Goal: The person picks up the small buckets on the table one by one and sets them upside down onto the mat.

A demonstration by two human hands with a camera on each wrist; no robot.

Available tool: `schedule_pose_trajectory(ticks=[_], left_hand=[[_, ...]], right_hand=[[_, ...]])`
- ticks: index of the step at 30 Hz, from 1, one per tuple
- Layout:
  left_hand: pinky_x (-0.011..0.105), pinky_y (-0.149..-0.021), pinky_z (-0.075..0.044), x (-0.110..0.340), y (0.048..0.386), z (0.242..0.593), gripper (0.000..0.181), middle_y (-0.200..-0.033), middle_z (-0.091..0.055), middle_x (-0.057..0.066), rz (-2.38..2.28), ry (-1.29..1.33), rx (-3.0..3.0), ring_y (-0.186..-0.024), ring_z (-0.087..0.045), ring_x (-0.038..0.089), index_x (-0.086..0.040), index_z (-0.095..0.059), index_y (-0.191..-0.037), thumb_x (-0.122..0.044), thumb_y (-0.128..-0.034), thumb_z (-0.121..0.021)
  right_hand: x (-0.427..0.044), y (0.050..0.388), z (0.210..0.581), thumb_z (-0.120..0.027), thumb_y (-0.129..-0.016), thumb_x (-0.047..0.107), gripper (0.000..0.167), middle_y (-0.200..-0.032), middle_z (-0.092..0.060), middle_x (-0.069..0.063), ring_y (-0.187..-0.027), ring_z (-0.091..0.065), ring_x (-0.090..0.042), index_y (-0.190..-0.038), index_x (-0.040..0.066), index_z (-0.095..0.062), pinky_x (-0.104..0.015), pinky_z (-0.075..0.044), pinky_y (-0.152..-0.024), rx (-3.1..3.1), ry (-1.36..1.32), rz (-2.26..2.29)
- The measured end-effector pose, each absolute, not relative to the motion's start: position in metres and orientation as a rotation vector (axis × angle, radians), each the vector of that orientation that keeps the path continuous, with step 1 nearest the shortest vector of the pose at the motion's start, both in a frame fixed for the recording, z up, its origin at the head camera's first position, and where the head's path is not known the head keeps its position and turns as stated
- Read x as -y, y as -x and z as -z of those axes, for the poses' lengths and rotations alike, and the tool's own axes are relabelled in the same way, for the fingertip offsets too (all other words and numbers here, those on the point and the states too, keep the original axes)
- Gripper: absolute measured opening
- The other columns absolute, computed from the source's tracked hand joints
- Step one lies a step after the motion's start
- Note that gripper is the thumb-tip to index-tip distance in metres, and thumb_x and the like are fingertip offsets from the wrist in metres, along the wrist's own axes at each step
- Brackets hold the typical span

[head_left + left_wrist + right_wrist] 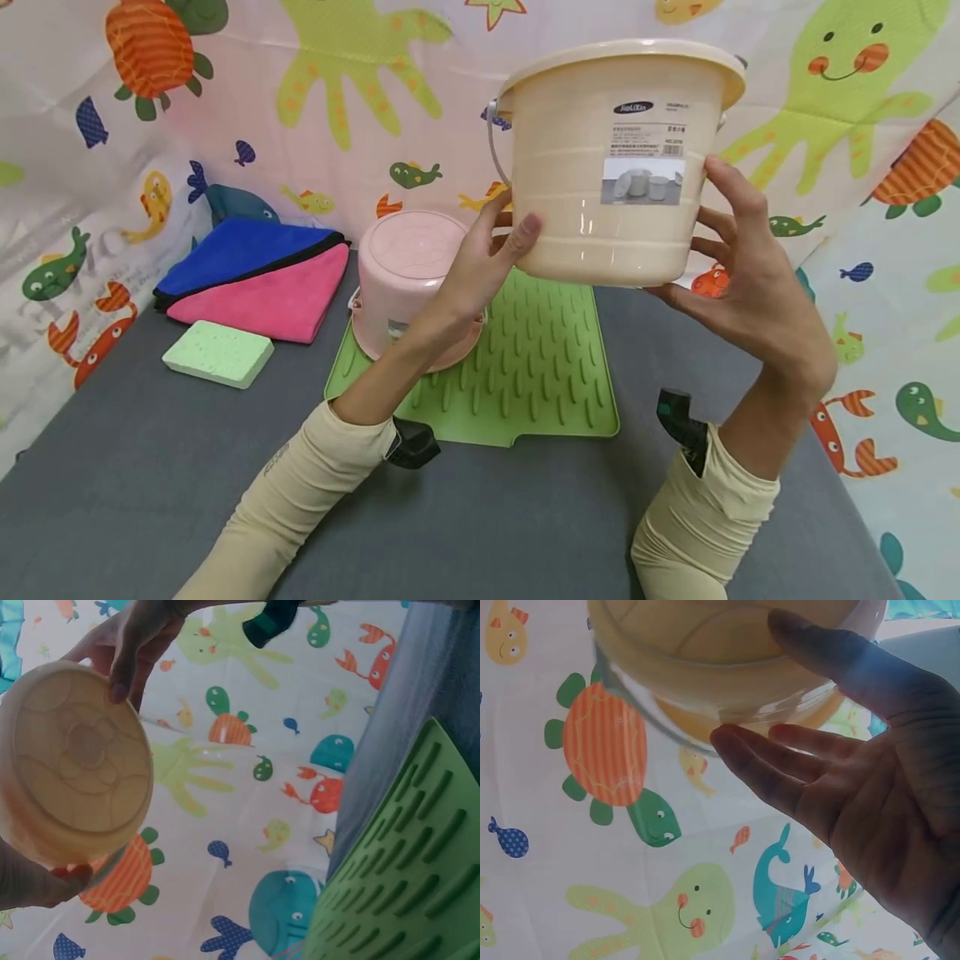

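Note:
A cream plastic bucket (570, 175) with a printed label and a wire handle is held up above the table, upright. My left hand (480, 271) grips its lower left side, thumb on the near wall. On the other side my right hand (765, 292) holds it, thumb under the base and fingers against the wall. The left wrist view shows the round base of the bucket (82, 750) between both hands. In the right wrist view the thumb of my right hand (870, 772) lies on the bucket's base (720, 637).
A pink bucket (408, 246) stands upside down on a green ribbed mat (540, 358), partly behind my left forearm. Left of it lie a folded blue and pink cloth (255, 275) and a pale green sponge (219, 354) on the grey table (510, 525). A printed curtain hangs behind.

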State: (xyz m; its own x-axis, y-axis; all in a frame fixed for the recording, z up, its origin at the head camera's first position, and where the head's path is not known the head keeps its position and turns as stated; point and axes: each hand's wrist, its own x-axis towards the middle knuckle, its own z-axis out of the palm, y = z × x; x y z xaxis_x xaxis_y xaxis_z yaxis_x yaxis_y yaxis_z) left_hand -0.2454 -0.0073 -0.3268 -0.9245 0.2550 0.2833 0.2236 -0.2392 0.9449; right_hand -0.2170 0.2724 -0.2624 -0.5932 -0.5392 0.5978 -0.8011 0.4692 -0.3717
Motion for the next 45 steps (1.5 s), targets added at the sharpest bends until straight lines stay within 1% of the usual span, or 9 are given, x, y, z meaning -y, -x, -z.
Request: schedule_pose_trajectory(ticks=[3, 6, 14, 20, 28, 32, 37, 42, 45], left_hand=[[0.047, -0.121, -0.038, 0.005, 0.245, 0.330, 0.060, -0.150, -0.045, 0.006, -2.439, -0.559, -1.897, -0.137, -0.053, 0.020, -0.030, -0.028, -0.155, -0.044, -0.1054, -0.058], [0.048, -0.122, -0.038, 0.003, 0.245, 0.333, 0.053, -0.157, -0.044, 0.006, -2.447, -0.525, -1.892, -0.144, -0.048, 0.018, -0.030, -0.029, -0.150, -0.040, -0.1067, -0.058], [0.042, -0.121, -0.043, 0.004, 0.248, 0.330, 0.072, -0.169, -0.028, -0.009, -2.410, -0.601, -2.014, -0.154, -0.039, 0.015, -0.029, -0.032, -0.163, -0.029, -0.1016, -0.069], [0.038, -0.113, -0.051, 0.009, 0.251, 0.328, 0.074, -0.167, -0.034, 0.000, -2.432, -0.762, -2.069, -0.150, -0.046, 0.018, -0.020, -0.035, -0.161, -0.014, -0.0975, -0.072], [0.040, -0.103, -0.057, 0.015, 0.253, 0.327, 0.103, -0.163, -0.038, 0.006, -2.359, -1.026, -2.194, -0.134, -0.056, 0.019, -0.014, -0.034, -0.163, 0.005, -0.0770, -0.089], [0.036, -0.099, -0.059, 0.015, 0.254, 0.325, 0.123, -0.159, -0.035, 0.016, -2.252, -1.185, -2.337, -0.127, -0.056, 0.022, -0.008, -0.028, -0.165, 0.003, -0.0650, -0.097], [0.030, -0.094, -0.059, 0.013, 0.255, 0.323, 0.118, -0.152, -0.037, 0.019, -2.195, -1.206, -2.533, -0.114, -0.056, 0.023, -0.004, -0.029, -0.164, -0.005, -0.0689, -0.097], [0.028, -0.101, -0.055, 0.012, 0.253, 0.322, 0.113, -0.141, -0.043, 0.017, -2.163, -1.122, -2.668, -0.114, -0.056, 0.022, -0.006, -0.035, -0.162, -0.012, -0.0693, -0.098], [0.029, -0.112, -0.048, 0.011, 0.250, 0.323, 0.109, -0.143, -0.041, 0.015, -2.189, -1.077, -2.637, -0.128, -0.049, 0.020, -0.009, -0.035, -0.163, -0.034, -0.0747, -0.093]], right_hand=[[-0.270, 0.221, 0.264, -0.084, -0.080, -0.008, 0.101, -0.171, -0.023, -0.007, -0.145, -0.048, -0.012, -0.159, -0.003, -0.021, -0.014, -0.049, -0.107, 2.334, -1.132, -0.867], [-0.268, 0.224, 0.266, -0.080, -0.066, -0.029, 0.115, -0.172, -0.023, -0.004, -0.146, -0.046, -0.015, -0.161, 0.000, -0.023, -0.011, -0.048, -0.104, 2.370, -1.082, -0.824], [-0.272, 0.225, 0.267, -0.080, -0.067, -0.029, 0.121, -0.172, -0.025, 0.001, -0.138, -0.054, -0.017, -0.165, 0.008, -0.021, -0.012, -0.049, -0.106, 2.435, -0.949, -0.846], [-0.270, 0.227, 0.268, -0.080, -0.067, -0.029, 0.116, -0.167, -0.033, -0.004, -0.135, -0.058, -0.007, -0.164, 0.005, -0.027, -0.013, -0.050, -0.107, 2.343, -0.978, -0.873], [-0.265, 0.234, 0.271, -0.078, -0.092, 0.005, 0.076, -0.153, -0.053, -0.002, -0.120, -0.063, -0.016, -0.156, -0.001, -0.038, -0.014, -0.053, -0.100, 2.147, -0.915, -1.085], [-0.265, 0.235, 0.268, -0.089, -0.084, 0.024, 0.097, -0.157, -0.050, -0.003, -0.129, -0.056, -0.020, -0.161, 0.001, -0.034, -0.015, -0.051, -0.103, 2.128, -0.948, -1.146], [-0.260, 0.233, 0.263, -0.095, -0.069, 0.049, 0.126, -0.163, -0.042, -0.004, -0.137, -0.050, -0.021, -0.162, -0.003, -0.028, -0.016, -0.049, -0.104, 2.125, -1.044, -1.125], [-0.262, 0.234, 0.264, -0.091, -0.073, 0.056, 0.123, -0.164, -0.041, -0.003, -0.135, -0.051, -0.018, -0.163, 0.002, -0.029, -0.015, -0.047, -0.103, 2.151, -1.007, -1.043], [-0.264, 0.235, 0.266, -0.089, -0.079, 0.053, 0.115, -0.166, -0.041, -0.005, -0.131, -0.053, -0.016, -0.165, 0.005, -0.029, -0.016, -0.046, -0.104, 2.167, -0.959, -1.059]])
